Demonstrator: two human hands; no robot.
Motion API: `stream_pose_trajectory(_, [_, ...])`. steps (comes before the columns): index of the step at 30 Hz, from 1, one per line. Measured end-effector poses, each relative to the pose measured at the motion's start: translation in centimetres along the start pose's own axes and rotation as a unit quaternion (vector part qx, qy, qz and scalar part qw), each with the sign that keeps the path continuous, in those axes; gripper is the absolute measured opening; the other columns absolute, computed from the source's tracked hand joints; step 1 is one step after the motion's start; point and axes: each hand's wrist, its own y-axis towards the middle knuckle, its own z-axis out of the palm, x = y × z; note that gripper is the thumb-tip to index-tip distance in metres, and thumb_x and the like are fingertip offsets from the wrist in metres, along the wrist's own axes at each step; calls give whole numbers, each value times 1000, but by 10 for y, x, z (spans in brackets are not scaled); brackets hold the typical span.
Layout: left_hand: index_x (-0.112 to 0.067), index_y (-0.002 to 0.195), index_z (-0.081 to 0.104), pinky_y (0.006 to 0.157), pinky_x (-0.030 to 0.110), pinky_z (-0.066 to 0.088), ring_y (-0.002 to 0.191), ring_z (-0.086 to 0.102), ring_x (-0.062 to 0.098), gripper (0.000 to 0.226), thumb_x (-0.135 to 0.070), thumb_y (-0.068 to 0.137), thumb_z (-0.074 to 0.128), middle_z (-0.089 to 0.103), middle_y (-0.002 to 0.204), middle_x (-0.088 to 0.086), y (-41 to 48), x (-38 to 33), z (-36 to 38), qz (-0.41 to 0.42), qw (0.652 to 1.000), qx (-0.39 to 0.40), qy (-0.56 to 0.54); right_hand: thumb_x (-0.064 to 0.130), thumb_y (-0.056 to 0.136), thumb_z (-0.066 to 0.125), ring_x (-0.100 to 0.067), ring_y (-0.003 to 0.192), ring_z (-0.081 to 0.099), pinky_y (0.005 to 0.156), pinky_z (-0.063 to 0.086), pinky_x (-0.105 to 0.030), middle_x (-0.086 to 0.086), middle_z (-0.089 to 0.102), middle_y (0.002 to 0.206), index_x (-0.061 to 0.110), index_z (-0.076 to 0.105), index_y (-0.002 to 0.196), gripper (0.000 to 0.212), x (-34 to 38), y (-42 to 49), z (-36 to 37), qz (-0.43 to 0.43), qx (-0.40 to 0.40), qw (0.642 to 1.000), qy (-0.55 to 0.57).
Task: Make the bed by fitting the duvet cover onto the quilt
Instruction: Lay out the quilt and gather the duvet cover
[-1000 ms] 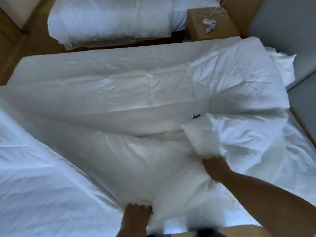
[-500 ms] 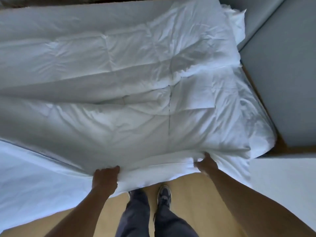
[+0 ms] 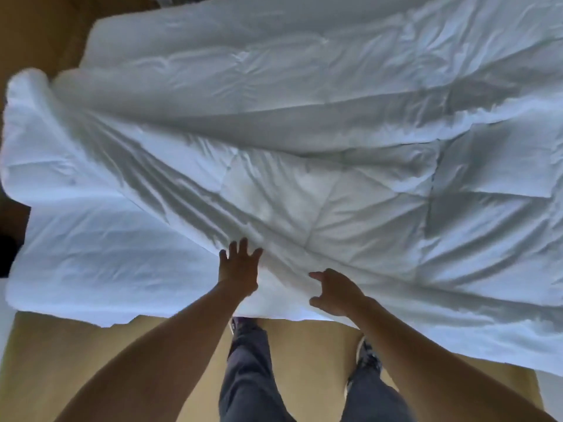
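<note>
Since half a second ago, the near edge of the bedding has been let go of by both hands, and the view has been shifted leftward, so that the left end of the bed is now seen. The left hand (image 3: 239, 271) is laid flat on the white quilt (image 3: 320, 202), its fingers straight and spread, with nothing gripped. The right hand (image 3: 335, 292) is held just beside it over the same near edge, its fingers loosely bent and its thumb stuck out; whether any cloth is pinched under it cannot be told. The quilt, marked by stitched squares, is spread in deep folds across the bed, and its near edge is hung over the side. To the left, smoother white cloth, taken to be the duvet cover (image 3: 91, 239), is laid out to the bed's corner. Below the edge, the wooden floor (image 3: 304, 345), dark trousers (image 3: 249, 376) and a shoe (image 3: 367, 353) are seen.
</note>
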Motion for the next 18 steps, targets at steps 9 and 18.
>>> stream_pose_trajectory(9, [-22,161,10,121,64,4,153,7,41,81,-25,95,57,10,166,20,157,312,-5,-9,979,-152,136,56,80,72,-28,148,24,112,32,-46,-4,18,164,25,7,159,107,281,167,33,-63,-195,977,-60])
stream_pose_trajectory(18, [-14,139,52,122,60,11,126,50,36,57,-14,84,65,55,132,15,239,495,8,172,921,-238,254,7,79,63,-39,82,67,67,50,-36,-9,67,88,16,67,120,42,370,225,98,-56,-243,968,-37])
